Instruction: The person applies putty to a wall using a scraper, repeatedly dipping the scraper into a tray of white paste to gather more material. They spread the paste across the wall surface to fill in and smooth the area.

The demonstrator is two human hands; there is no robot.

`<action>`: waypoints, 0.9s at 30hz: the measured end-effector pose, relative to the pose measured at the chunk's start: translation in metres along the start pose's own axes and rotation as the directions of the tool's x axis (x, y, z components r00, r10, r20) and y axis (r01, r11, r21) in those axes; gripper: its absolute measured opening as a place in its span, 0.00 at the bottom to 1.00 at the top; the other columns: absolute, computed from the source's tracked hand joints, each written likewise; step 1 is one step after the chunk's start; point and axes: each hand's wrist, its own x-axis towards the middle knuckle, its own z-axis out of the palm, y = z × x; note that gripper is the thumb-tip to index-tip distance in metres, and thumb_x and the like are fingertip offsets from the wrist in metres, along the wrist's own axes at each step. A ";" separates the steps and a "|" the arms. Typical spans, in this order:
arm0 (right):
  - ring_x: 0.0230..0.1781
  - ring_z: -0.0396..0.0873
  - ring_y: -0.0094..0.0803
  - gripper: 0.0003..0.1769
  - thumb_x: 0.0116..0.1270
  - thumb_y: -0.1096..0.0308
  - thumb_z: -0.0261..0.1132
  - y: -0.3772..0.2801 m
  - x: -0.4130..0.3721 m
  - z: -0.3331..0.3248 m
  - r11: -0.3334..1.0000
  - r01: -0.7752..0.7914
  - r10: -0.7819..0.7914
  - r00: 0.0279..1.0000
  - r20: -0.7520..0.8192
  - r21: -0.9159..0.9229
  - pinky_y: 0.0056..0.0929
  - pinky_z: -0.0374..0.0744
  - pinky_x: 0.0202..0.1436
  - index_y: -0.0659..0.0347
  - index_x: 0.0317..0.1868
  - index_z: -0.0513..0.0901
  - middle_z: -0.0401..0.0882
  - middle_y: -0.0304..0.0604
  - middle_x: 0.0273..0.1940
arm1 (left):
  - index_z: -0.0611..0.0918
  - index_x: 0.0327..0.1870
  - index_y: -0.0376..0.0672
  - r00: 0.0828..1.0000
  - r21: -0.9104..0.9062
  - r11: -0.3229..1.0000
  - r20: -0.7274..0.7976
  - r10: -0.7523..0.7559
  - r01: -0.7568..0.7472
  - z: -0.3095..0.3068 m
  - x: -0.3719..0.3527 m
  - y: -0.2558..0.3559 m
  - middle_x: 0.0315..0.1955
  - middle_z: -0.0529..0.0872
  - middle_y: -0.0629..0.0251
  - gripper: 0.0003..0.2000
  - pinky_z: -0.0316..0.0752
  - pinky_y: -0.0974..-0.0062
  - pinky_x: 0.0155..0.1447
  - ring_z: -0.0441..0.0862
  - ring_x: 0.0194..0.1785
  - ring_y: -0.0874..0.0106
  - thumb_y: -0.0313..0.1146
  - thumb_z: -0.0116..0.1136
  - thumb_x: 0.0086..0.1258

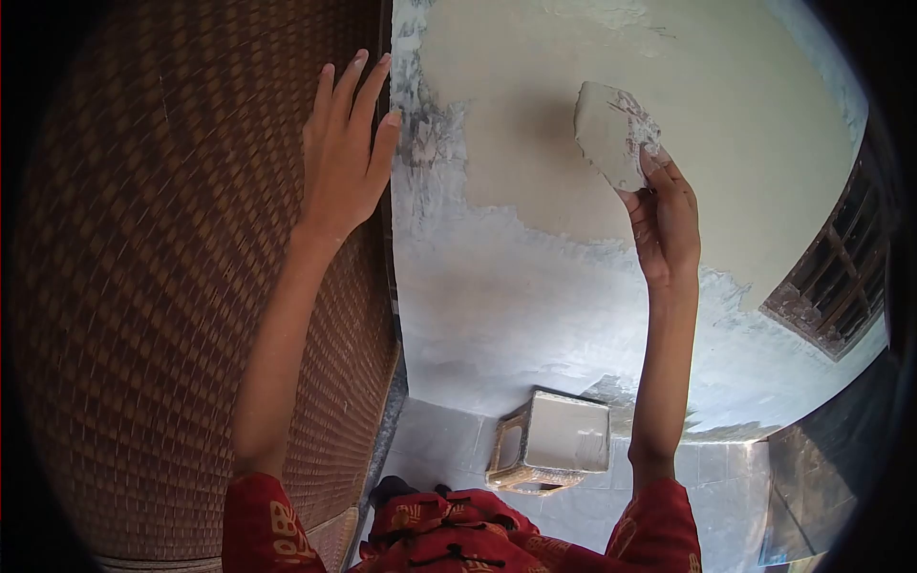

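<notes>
My right hand (669, 215) grips a flat plastering scraper (611, 134) by its lower right corner, thumb on the near face. Pale putty coats most of the scraper, with a smeared, darker patch toward the right edge. Behind it stands a wall (535, 162), cream putty over its upper part and whiter, streaky paint lower down. My left hand (346, 158) is raised at the left, fingers spread and holding nothing. It overlaps the edge of a brown woven panel (172, 239), its fingertips close to the wall's left border.
A small stool (568, 435) with a putty-smeared top stands on the grey tiled floor (435, 435) by the wall's foot. At the right, a dark wooden lattice (845, 244) is set in the wall. The woven panel runs down the whole left side.
</notes>
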 end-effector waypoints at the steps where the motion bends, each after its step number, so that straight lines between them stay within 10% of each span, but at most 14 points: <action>1: 0.34 0.83 0.26 0.13 0.72 0.73 0.56 0.007 0.007 0.006 1.000 -0.002 0.002 1.000 -0.003 0.013 0.23 0.88 0.40 0.72 0.53 0.75 0.81 0.46 0.44 | 0.65 0.72 0.49 1.000 0.012 1.000 -0.010 0.012 -0.012 0.005 0.002 -0.008 0.72 0.62 0.54 0.24 0.56 0.45 0.69 0.52 0.75 0.44 0.42 0.43 0.77; 17: 0.36 0.80 0.21 0.12 0.72 0.75 0.56 0.106 0.039 0.098 0.913 0.261 -0.293 0.954 -0.060 -0.313 0.22 0.78 0.45 0.69 0.53 0.78 0.84 0.39 0.37 | 0.66 0.72 0.55 0.986 -0.076 0.991 -0.130 0.101 -0.111 0.111 0.029 -0.097 0.72 0.62 0.58 0.24 0.54 0.44 0.69 0.52 0.76 0.48 0.40 0.45 0.76; 21: 0.43 0.84 0.31 0.16 0.67 0.83 0.59 0.146 0.036 0.113 0.430 0.472 -0.569 0.804 0.175 -0.769 0.27 0.79 0.46 0.65 0.54 0.81 0.85 0.50 0.43 | 0.66 0.72 0.57 0.992 -0.097 0.992 -0.102 0.076 -0.086 0.137 0.021 -0.111 0.73 0.60 0.58 0.24 0.53 0.44 0.69 0.51 0.76 0.48 0.40 0.45 0.76; 23: 0.49 0.83 0.41 0.21 0.62 0.85 0.59 0.176 0.051 0.104 0.072 0.745 -0.723 0.497 0.479 -0.663 0.33 0.80 0.54 0.63 0.55 0.81 0.83 0.53 0.47 | 0.65 0.73 0.59 0.994 -0.049 0.998 -0.101 0.043 -0.048 0.145 0.020 -0.112 0.74 0.58 0.58 0.24 0.53 0.42 0.69 0.50 0.76 0.48 0.41 0.46 0.75; 27: 0.57 0.79 0.40 0.23 0.58 0.81 0.64 0.207 0.059 0.093 -0.199 0.759 -0.559 0.432 0.708 -0.620 0.45 0.75 0.63 0.57 0.55 0.82 0.81 0.44 0.54 | 0.65 0.73 0.63 0.996 -0.037 0.999 -0.090 0.020 -0.024 0.160 0.022 -0.115 0.74 0.56 0.59 0.24 0.52 0.40 0.69 0.49 0.76 0.47 0.42 0.46 0.75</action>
